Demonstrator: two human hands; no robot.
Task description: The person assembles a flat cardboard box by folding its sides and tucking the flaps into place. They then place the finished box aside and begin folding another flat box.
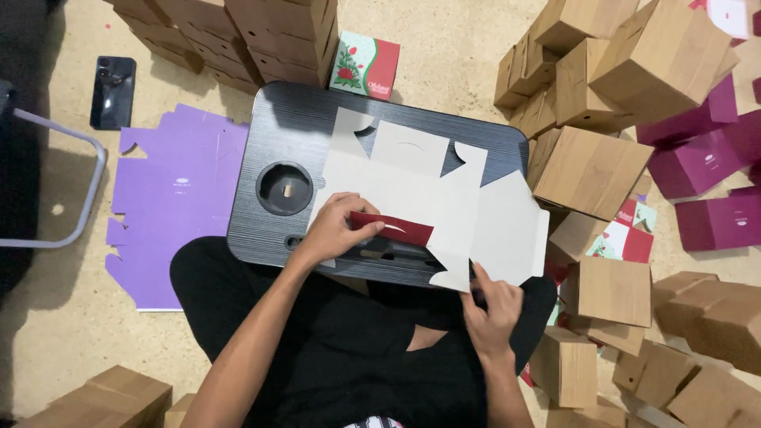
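Flat carton blank [428, 198] lies white side up at frame centre on the black lap desk [269, 135] for support. Left hand [337, 230] pinches its red flap [396, 227] to crease; right hand [493, 305] clamps the lower-right edge, steadying.

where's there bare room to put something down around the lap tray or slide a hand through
Bare floor lies between the phone and the purple flat sheet, and behind the lap tray beside the red-and-green box. On the tray, only the strip around the round cup hole is free. The unfolded white carton covers the rest; brown boxes crowd the right.
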